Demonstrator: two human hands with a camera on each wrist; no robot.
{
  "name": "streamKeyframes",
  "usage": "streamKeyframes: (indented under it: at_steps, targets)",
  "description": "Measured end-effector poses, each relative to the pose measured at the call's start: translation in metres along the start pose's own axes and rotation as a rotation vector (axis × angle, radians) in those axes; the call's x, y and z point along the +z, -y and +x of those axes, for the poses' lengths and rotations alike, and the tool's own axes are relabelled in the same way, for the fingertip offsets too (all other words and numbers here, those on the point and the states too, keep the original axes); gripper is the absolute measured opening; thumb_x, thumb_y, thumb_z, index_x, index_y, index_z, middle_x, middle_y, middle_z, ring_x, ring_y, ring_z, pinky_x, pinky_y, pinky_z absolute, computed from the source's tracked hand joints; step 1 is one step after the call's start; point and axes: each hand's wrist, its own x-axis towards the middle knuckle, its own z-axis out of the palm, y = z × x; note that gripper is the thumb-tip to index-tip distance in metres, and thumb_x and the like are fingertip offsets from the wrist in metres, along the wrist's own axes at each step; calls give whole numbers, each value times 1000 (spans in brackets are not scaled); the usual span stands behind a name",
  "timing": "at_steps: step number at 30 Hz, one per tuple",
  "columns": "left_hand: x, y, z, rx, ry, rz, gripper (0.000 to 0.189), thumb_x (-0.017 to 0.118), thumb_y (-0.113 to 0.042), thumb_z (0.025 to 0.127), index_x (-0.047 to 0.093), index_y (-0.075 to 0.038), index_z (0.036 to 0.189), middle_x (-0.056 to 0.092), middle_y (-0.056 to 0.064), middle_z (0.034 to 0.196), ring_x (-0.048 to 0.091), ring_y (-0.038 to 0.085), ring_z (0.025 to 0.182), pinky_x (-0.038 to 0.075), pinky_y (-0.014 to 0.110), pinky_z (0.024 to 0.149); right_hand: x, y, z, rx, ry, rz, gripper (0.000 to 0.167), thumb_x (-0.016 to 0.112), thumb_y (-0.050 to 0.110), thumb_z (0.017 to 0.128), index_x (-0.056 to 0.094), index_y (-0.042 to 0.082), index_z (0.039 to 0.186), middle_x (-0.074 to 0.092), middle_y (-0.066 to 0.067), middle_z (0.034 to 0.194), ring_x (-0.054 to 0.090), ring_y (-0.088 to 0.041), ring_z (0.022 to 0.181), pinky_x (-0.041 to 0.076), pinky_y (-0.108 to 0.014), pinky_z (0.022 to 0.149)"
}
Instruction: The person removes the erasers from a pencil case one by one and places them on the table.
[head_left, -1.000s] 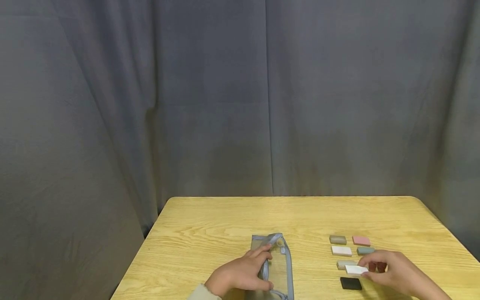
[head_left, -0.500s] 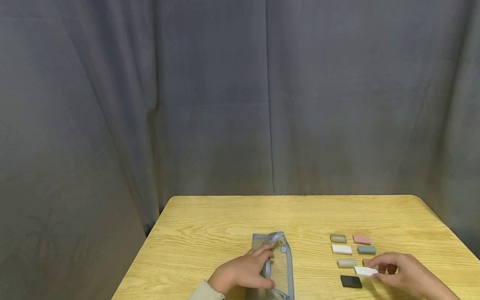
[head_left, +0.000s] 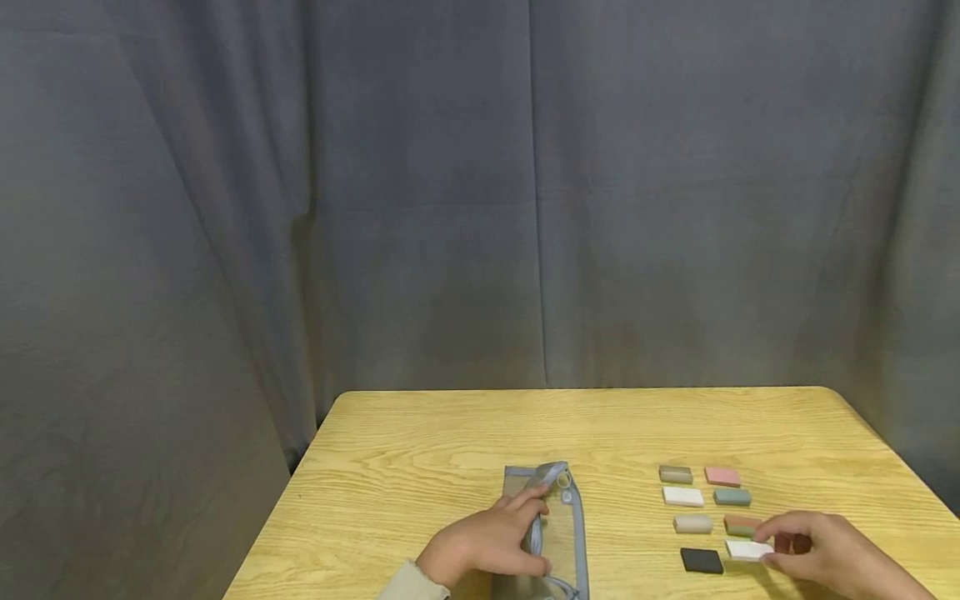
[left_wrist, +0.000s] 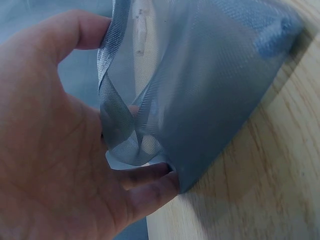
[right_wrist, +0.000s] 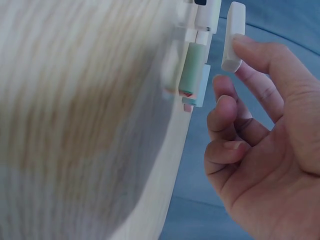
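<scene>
Between thumb and index finger, my right hand point(head_left: 828, 550) pinches a white block-shaped eraser point(head_left: 745, 550), held above the table in the right wrist view. Its other fingers curl loosely beneath. Near the table's middle front, my left hand point(head_left: 483, 543) grips a grey see-through mesh pouch point(head_left: 561, 542) by its open edge, thumb on one side and fingers on the other. Close to the right hand lie a black eraser point(head_left: 702, 560), an orange-and-green eraser point(head_left: 742, 526) and a beige eraser point(head_left: 692, 524).
Farther back in the two columns lie a white eraser point(head_left: 683, 497), a blue-green eraser point(head_left: 732, 497), a brownish eraser point(head_left: 676, 474) and a pink eraser point(head_left: 722, 476). The wooden table point(head_left: 420, 442) ends before a grey curtain point(head_left: 435, 250).
My right hand has moved right with the white eraser, from beside the beige eraser to right of the black one, uncovering the orange-and-green eraser. My left hand stays on the pouch.
</scene>
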Motion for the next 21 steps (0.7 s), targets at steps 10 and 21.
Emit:
streamKeyframes:
  at_steps: [10, 21]
  targets:
    - [-1, -1, 1, -20, 5, -13, 76, 61, -55, 88, 41, -18, 151, 10, -10, 169, 26, 36, 151, 42, 52, 110, 0, -15, -1, -4, 74, 91, 11, 75, 10, 90, 75, 7, 100, 66, 18, 85, 49, 5, 70, 45, -22, 57]
    - [0, 1, 4, -17, 3, -10, 76, 61, -56, 89, 40, -19, 152, 9, -12, 169, 26, 38, 151, 42, 54, 109, 0, -21, 2, 86, 166, 206, 17, 73, 14, 92, 74, 1, 103, 66, 12, 87, 46, 3, 72, 43, -21, 62]
